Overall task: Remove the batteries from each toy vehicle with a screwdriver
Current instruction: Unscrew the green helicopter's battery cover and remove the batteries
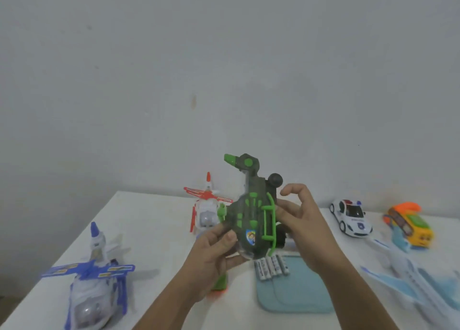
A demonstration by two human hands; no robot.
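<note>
A dark green toy helicopter point(249, 212) with bright green trim is held up above the white table point(154, 232), tail pointing up. My left hand point(214, 252) grips its nose from below, thumb on the side. My right hand point(301, 220) holds its right side at the green skid, index finger raised and curled. Several silver batteries point(271, 267) lie in a row on a blue cloth point(296, 289) under the toy. A green and orange screwdriver handle point(219, 283) shows below my left hand, mostly hidden.
A blue and white helicopter point(92, 289) stands at front left, a red and white helicopter point(206, 210) behind the held toy. At the right are a white police car point(351, 217), an orange and yellow bus point(408, 225) and a pale blue plane point(418, 282).
</note>
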